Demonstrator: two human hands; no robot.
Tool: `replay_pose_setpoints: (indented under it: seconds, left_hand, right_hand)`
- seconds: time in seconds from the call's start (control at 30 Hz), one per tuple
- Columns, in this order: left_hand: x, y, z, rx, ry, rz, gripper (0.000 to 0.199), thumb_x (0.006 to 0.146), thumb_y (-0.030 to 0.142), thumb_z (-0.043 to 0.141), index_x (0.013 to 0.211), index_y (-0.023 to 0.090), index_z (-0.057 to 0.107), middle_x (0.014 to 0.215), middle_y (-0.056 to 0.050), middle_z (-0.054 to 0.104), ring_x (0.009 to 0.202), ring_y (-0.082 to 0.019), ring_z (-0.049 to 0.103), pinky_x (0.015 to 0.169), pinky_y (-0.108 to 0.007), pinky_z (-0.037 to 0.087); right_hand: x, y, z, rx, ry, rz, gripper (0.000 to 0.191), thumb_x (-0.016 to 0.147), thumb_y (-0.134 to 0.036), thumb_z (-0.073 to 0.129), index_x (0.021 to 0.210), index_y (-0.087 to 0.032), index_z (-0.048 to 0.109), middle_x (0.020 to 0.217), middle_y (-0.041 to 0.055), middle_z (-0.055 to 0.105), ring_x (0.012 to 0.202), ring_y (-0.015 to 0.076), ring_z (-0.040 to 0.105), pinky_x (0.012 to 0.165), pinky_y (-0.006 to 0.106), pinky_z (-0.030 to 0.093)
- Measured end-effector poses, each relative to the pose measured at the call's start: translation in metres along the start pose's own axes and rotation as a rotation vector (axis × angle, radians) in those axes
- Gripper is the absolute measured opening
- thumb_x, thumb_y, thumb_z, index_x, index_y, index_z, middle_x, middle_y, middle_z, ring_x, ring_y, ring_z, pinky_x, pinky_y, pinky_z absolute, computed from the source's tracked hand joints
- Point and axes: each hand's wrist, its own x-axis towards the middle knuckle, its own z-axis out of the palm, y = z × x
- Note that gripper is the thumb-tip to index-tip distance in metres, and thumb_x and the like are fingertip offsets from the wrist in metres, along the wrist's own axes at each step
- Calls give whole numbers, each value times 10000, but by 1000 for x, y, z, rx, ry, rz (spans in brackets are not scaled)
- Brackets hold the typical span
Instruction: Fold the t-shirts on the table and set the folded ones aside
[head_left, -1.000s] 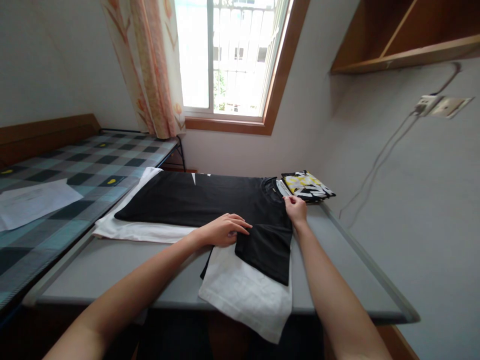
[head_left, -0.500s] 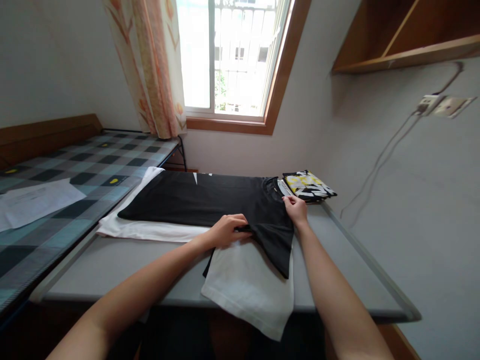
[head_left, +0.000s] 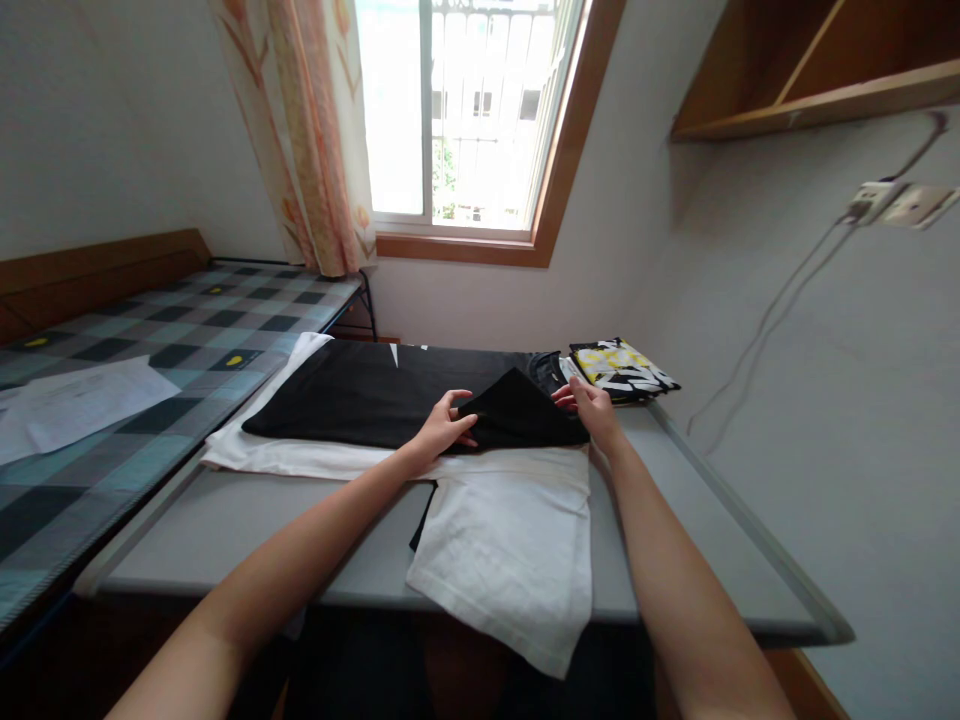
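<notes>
A black T-shirt (head_left: 360,395) with a small white print lies folded lengthwise on a white T-shirt (head_left: 510,550), whose sleeve hangs over the table's front edge. The black sleeve (head_left: 517,415) is turned back over the black body, with its tip pointing away from me. My left hand (head_left: 444,430) grips the left edge of this flap between thumb and fingers. By the dark collar, my right hand (head_left: 594,408) touches the black fabric with its fingers slightly apart. A bit of black cloth (head_left: 424,520) shows beside the white sleeve.
Folded patterned clothes (head_left: 624,370) lie at the table's back right. The grey table (head_left: 720,540) has a raised right rim. A checked bed (head_left: 195,350) with papers (head_left: 97,400) stands at left. A cable (head_left: 772,310) hangs along the right wall.
The black sleeve, which hung toward me over the white one, is now folded back onto the black shirt. My left hand has moved up and slightly left; my right hand's fingers have loosened.
</notes>
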Motion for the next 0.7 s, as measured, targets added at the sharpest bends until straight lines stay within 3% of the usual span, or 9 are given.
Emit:
replay_pose_setpoints:
  seconds: [0.1,0.23,0.4,0.53,0.7]
  left_hand:
    - [-2,-3,2,11,-2,83,495,773,248,739,1222,182,541,812,17,612,709,-104,628,618,-225,576]
    - [-1,-4,2,44,14,132,466,765,243,727,1214,187,615,789,20,602,716,-103,613,635,-226,573]
    - [-1,-4,-1,162,-6,112,310,763,184,697,1066,120,694,741,-13,664,626,-104,638,592,-208,526]
    - [0,-7,-4,302,-18,109,350,786,156,649,1131,100,670,643,-13,653,581,-138,647,566,-238,512]
    - [3,-13,-4,700,76,379,304,744,140,677,1044,165,724,1043,-87,680,896,-191,657,813,-316,523]
  right_hand:
    - [-4,-2,-2,-126,-121,3,699,748,-831,456,776,-174,695,766,101,713,678,187,642,645,298,500]
    - [-7,-3,-2,-317,-266,-29,569,742,-714,576,837,-173,727,793,98,727,730,214,649,655,306,476]
    - [-7,2,-3,-475,-320,23,509,763,-661,564,737,-176,718,705,75,700,660,198,608,567,283,412]
    - [-5,6,-4,-448,-349,20,445,729,-621,613,685,-180,655,635,46,646,600,167,553,529,265,378]
    - [-6,7,3,-456,-267,-17,296,794,-485,593,813,-192,635,662,23,650,602,158,558,557,261,392]
